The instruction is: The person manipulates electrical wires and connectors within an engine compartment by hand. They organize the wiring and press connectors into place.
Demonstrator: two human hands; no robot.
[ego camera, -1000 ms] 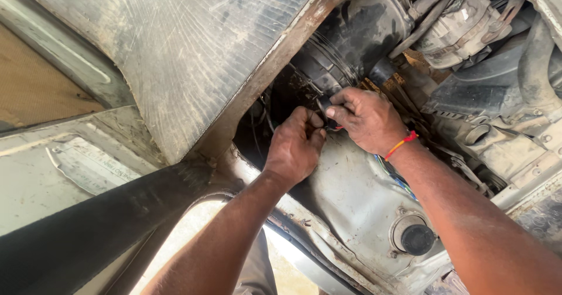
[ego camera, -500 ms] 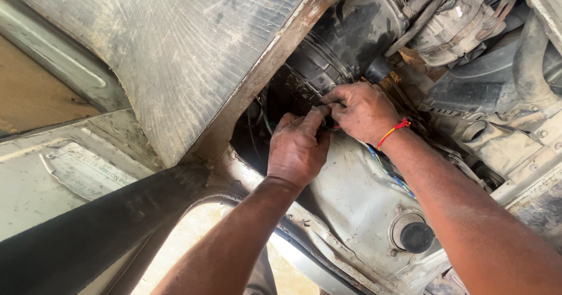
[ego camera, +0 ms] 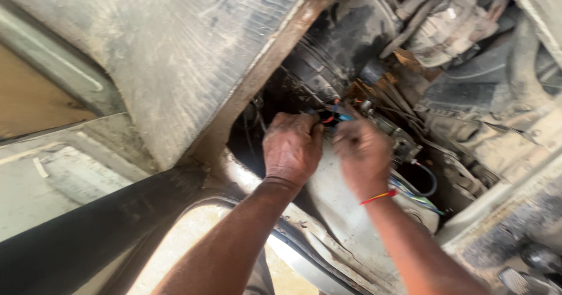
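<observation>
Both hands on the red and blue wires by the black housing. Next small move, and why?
Probably steady the wires with the left hand while the right hand works the ends together. Both hands already pinch that bundle in a tight, dark gap beside the black housing; the fingertips hide the ends, so this is uncertain.
</observation>
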